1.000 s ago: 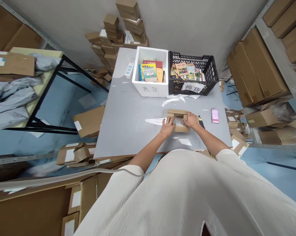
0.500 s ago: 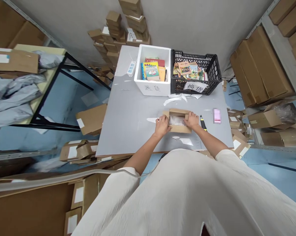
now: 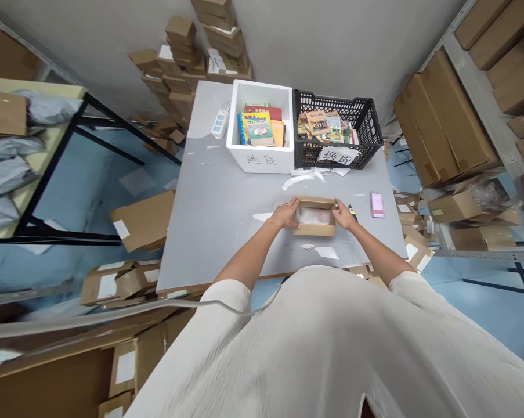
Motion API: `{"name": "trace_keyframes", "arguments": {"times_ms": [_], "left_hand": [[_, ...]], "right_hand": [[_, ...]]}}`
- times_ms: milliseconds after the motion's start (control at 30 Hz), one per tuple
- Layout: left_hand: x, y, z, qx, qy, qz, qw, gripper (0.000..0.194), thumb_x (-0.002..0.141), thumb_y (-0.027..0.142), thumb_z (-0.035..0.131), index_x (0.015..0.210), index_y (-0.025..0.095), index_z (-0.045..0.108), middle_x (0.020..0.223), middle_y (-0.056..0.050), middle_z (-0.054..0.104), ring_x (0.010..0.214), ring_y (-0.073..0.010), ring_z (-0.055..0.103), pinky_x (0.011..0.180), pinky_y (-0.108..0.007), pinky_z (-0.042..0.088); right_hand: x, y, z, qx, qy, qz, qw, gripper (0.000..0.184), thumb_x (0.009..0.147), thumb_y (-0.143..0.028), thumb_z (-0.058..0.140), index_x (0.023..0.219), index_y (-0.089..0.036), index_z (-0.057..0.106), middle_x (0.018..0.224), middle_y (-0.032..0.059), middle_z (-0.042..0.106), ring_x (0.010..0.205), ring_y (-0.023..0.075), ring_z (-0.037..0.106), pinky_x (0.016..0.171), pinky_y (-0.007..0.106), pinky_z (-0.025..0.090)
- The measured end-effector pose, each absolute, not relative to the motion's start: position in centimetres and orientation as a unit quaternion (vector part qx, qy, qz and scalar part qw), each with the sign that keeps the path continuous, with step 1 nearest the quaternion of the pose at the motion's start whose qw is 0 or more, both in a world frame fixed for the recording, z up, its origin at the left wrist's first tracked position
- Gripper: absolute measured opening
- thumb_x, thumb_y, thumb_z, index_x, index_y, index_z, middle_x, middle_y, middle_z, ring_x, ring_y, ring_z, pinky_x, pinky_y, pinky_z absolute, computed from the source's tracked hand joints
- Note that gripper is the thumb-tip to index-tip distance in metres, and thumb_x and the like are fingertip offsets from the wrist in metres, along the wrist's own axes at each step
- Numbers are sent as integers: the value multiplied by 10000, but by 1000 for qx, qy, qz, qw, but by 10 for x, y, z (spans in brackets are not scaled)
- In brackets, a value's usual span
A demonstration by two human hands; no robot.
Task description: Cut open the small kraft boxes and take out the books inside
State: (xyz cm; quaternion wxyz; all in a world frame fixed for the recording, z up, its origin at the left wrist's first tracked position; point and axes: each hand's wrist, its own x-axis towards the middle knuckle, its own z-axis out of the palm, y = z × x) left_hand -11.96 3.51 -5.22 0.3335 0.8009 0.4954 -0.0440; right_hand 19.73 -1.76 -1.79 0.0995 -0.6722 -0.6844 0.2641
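Note:
A small open cardboard box lies on the grey table, its inside facing up, with something pale or see-through in it that I cannot make out. My left hand is closed on the box's left end. At the right end, my right hand grips the box wall between thumb and fingers. Just beyond my right hand lies a black and yellow box cutter, partly hidden by that hand. Torn white paper scraps lie between the box and the table's front edge.
A white foam bin with books and a black plastic crate with booklets stand at the table's back. A phone lies to the right, a power strip at back left. Cardboard boxes crowd the floor around the table.
The box's end flaps, raised at both ends before, now sit folded down along the ends. My hands have shifted to the outside of the box ends. The camera view has moved slightly.

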Motion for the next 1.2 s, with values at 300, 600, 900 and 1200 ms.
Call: {"name": "trace_keyframes", "arguments": {"times_ms": [300,600,900,1200], "left_hand": [[-122,28,-58,808,486,-19,333,1371,677,561,986,1815,269,280,1925,-196,197,1611,-518,493,1236,-523,477],[-120,24,-58,796,496,0,347,1381,654,464,1021,1816,284,295,1922,-179,222,1601,-535,504,1231,-538,484],[-120,18,-58,799,495,13,342,1343,675,423,1007,1816,297,310,1923,-153,234,1562,-481,557,1218,-502,498],[-119,11,-59,792,503,3,346,1360,720,449,1004,1836,298,242,1929,-166,206,1608,-467,513,1276,-509,446]], "right_hand": [[222,-30,-25,-763,-584,255,109,739,1001,-353,530,1695,-117,440,1635,269,566,1234,319,729,1102,502,615],[189,-9,12,-654,-742,135,55,565,999,-174,515,1543,-184,663,1734,206,508,1599,420,411,1319,652,338],[117,27,-13,-481,-821,301,-63,335,1021,-186,624,1288,-237,819,1393,128,800,1267,314,731,1192,478,544],[102,43,-63,-303,-912,183,-208,418,1000,-68,606,1380,-141,764,1529,174,737,1383,299,707,1252,436,531]]}}
